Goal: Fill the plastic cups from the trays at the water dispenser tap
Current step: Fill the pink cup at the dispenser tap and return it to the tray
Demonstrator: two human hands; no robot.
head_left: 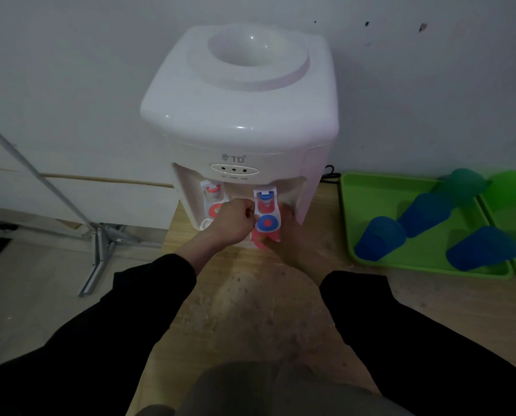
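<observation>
Head view: the left hand (232, 222), fingers curled, pinches the left edge of the blue tap (267, 213) on the white water dispenser (241, 115). The right hand (286, 235) grips a pink cup (261, 243) just beneath that tap. Blue cups (379, 241) sit in a green tray (379, 187) to the right.

A long black left sleeve (124, 310) and matching right sleeve (406, 331) end at the wrists behind the fingers (247, 212); a grey garment (250, 391) farther back
</observation>
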